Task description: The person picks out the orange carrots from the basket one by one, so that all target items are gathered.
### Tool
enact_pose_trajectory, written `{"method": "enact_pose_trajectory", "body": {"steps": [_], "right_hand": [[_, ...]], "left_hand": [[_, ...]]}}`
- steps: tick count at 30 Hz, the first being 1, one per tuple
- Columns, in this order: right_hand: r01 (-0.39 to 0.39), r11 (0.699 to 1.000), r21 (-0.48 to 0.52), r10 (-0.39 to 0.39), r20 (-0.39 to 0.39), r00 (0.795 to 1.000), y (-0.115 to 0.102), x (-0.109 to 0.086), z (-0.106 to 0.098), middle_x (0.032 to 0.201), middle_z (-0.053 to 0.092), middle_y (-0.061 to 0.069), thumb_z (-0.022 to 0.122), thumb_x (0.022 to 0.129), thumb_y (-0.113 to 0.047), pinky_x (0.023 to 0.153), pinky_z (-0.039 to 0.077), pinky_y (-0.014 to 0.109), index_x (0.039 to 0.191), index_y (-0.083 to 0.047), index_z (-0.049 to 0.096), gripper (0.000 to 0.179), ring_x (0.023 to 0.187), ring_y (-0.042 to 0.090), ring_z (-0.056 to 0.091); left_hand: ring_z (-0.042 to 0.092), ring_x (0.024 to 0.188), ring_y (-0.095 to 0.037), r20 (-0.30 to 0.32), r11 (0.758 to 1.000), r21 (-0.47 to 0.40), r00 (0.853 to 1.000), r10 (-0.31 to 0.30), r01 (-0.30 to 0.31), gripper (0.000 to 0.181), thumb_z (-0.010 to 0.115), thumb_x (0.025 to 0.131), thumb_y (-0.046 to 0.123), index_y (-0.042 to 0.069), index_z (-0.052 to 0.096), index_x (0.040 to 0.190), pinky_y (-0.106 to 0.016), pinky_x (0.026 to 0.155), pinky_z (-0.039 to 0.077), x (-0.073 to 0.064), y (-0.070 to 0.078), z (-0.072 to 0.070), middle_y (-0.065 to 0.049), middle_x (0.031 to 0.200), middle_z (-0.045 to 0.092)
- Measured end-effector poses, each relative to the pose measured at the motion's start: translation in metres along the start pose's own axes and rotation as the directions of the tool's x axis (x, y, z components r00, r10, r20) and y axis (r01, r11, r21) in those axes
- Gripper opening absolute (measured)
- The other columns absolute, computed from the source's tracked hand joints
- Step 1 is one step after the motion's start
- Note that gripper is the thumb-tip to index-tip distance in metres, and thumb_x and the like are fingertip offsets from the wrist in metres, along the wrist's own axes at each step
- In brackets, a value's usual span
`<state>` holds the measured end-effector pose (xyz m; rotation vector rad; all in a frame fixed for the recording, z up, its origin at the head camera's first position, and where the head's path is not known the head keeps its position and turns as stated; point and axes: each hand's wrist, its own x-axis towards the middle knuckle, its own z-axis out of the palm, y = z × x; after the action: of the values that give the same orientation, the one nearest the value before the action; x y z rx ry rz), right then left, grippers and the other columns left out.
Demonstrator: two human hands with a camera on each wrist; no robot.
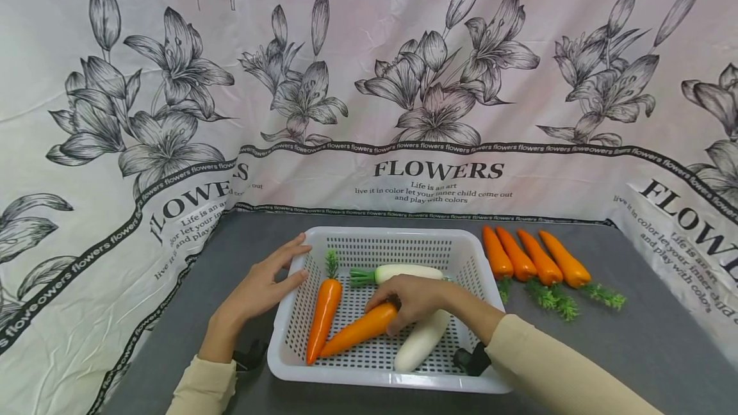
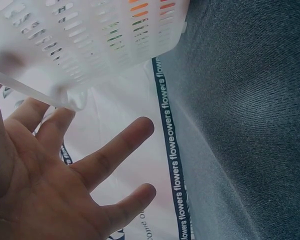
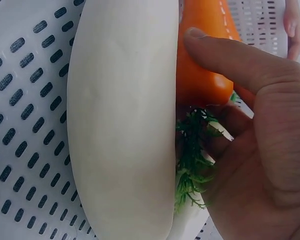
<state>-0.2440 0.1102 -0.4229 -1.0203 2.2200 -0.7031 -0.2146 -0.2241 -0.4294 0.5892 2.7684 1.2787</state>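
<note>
My left hand (image 1: 264, 287) rests at the left rim of a white perforated plastic basket (image 1: 377, 376), fingers extended; in the left wrist view two of its fingers (image 2: 122, 150) spread clear of the wall. Inside the basket my right hand (image 1: 418, 300) grips the thick end of an orange carrot (image 1: 360, 330), thumb on its side. The carrot's green top (image 3: 192, 160) hangs by the palm in the right wrist view. Another carrot (image 1: 325, 312) lies along the left side. A white radish (image 1: 406, 272) with green stems lies behind the right hand, and a second white radish (image 1: 423, 341) in front.
Several carrots (image 1: 550, 264) with green tops lie side by side on the grey table (image 1: 628, 351), right of the basket. A flower-printed cloth (image 1: 438, 184) hangs behind and at both sides. Dark wrist gear (image 1: 474, 358) shows under the right forearm.
</note>
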Motion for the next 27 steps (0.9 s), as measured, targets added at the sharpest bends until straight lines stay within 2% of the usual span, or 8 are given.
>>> {"method": "enact_pose_trajectory", "body": {"steps": [8, 14, 18, 27], "right_hand": [[0.023, 0.998, 0.053, -0.02, -0.067, 0.998, 0.0, 0.0, -0.004, 0.111, 0.066, -0.017, 0.083, 0.081, -0.019, 0.096, 0.045, 0.032, 0.122, -0.035, 0.071, 0.045, 0.097, 0.008, 0.058], [0.063, 0.99, 0.123, -0.045, -0.144, 0.989, 0.001, 0.0, -0.007, 0.112, 0.068, -0.011, 0.082, 0.082, -0.021, 0.087, 0.049, 0.032, 0.128, -0.031, 0.069, 0.049, 0.094, 0.014, 0.06], [0.058, 0.985, 0.164, -0.029, -0.176, 0.984, 0.001, -0.001, -0.007, 0.112, 0.068, -0.01, 0.082, 0.082, -0.024, 0.088, 0.049, 0.034, 0.13, -0.032, 0.068, 0.05, 0.096, 0.016, 0.06], [0.128, 0.966, 0.222, -0.066, -0.268, 0.961, 0.0, -0.001, -0.011, 0.118, 0.068, -0.004, 0.079, 0.086, -0.022, 0.089, 0.051, 0.038, 0.135, -0.029, 0.065, 0.051, 0.099, 0.02, 0.059]], "left_hand": [[0.054, 0.112, -0.028, 0.009, 1.0, -0.011, 1.0, -0.008, 0.008, 0.056, 0.061, 0.101, 0.04, 0.024, 0.046, 0.153, -0.023, 0.066, 0.058, 0.0, 0.0, 0.0, 0.004, 0.171, 0.022], [0.054, 0.113, -0.028, 0.01, 1.0, -0.012, 1.0, -0.025, 0.025, 0.057, 0.062, 0.101, 0.042, 0.027, 0.045, 0.153, -0.023, 0.067, 0.059, -0.001, 0.001, 0.001, 0.008, 0.171, 0.022], [0.053, 0.113, -0.028, 0.011, 1.0, -0.017, 1.0, -0.024, 0.024, 0.056, 0.062, 0.101, 0.042, 0.028, 0.046, 0.153, -0.023, 0.068, 0.059, -0.001, 0.001, 0.001, 0.01, 0.17, 0.022], [0.053, 0.114, -0.028, 0.004, 1.0, 0.013, 1.0, -0.011, 0.011, 0.057, 0.061, 0.101, 0.044, 0.027, 0.046, 0.153, -0.025, 0.072, 0.059, -0.001, 0.001, 0.0, 0.009, 0.17, 0.023]]}}
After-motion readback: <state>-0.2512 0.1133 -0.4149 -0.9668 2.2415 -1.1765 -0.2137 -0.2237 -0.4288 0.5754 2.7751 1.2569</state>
